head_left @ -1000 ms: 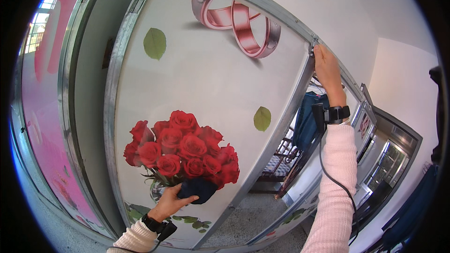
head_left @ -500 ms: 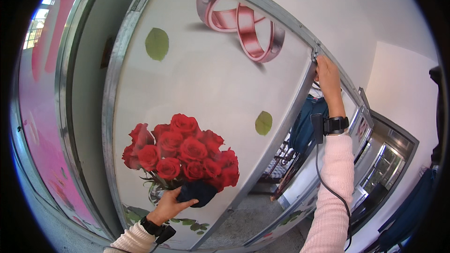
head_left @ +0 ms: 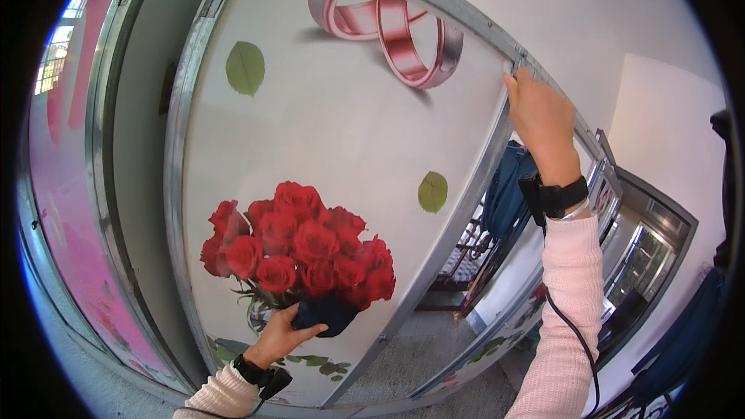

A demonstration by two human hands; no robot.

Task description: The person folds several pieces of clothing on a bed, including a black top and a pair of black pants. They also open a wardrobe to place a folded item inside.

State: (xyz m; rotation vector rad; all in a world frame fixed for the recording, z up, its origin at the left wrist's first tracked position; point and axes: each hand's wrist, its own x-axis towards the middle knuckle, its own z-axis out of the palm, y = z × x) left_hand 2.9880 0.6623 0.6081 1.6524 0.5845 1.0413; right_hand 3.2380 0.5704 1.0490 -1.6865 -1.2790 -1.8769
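Note:
My left hand (head_left: 281,334) holds a dark navy cloth (head_left: 326,313) flat against a white door panel (head_left: 341,132), over the printed bouquet of red roses (head_left: 306,237). Its thumb points right across the cloth's lower edge, while the other fingers are partly hidden behind it. Higher up, my right hand (head_left: 543,112) has its fingers curled round the upper right corner of the door's metal frame (head_left: 483,169), near a small latch (head_left: 518,56). The door stands ajar, with a gap along its right side.
Left of the door is a pink printed panel (head_left: 77,209) in a metal frame. Dark blue clothes (head_left: 510,186) hang beyond the gap, above a grey floor (head_left: 423,349). Farther right are a dark-framed opening (head_left: 648,256) and more hanging clothes (head_left: 683,334). Black cables run from both wristbands.
The view has shifted slightly. My right hand has turned at the door's upper corner, its back now showing more. My left hand and the cloth stay at about the same place on the panel.

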